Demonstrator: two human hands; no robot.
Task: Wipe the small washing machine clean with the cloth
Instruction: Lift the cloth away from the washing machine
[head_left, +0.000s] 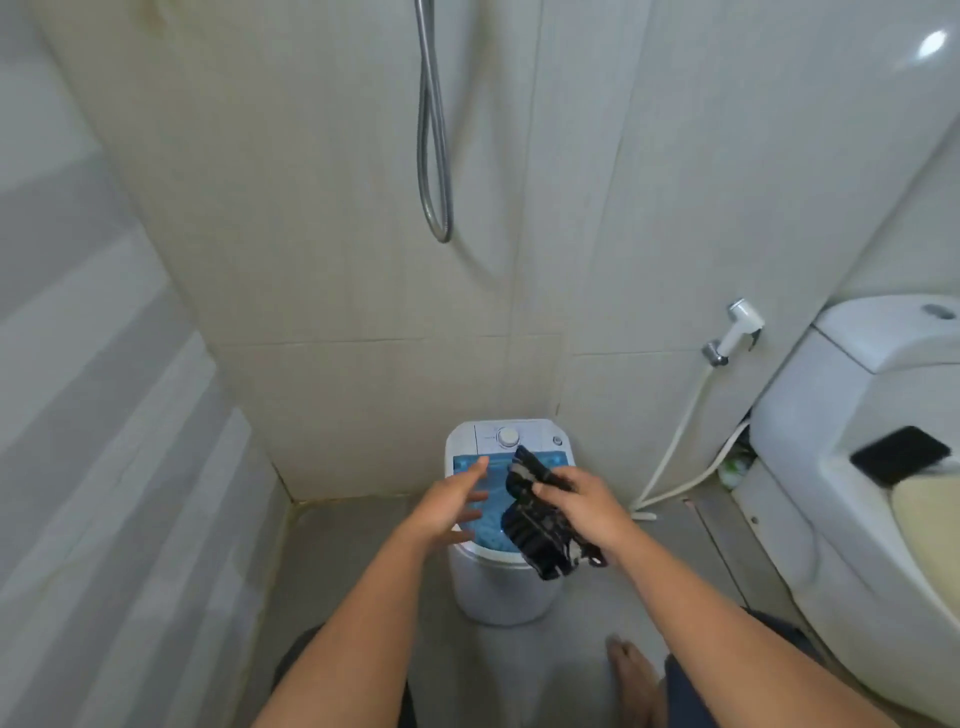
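Right hand (582, 506) fingers grip dark cloth (535, 525); left hand (449, 506) spread above washing machine (498, 587).

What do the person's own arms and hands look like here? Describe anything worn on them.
Both arms are bare from the bottom of the picture to the fingers, with no sleeves in view. The left hand and the right hand wear no gloves, and no rings, watch or bands show on the fingers or wrists.
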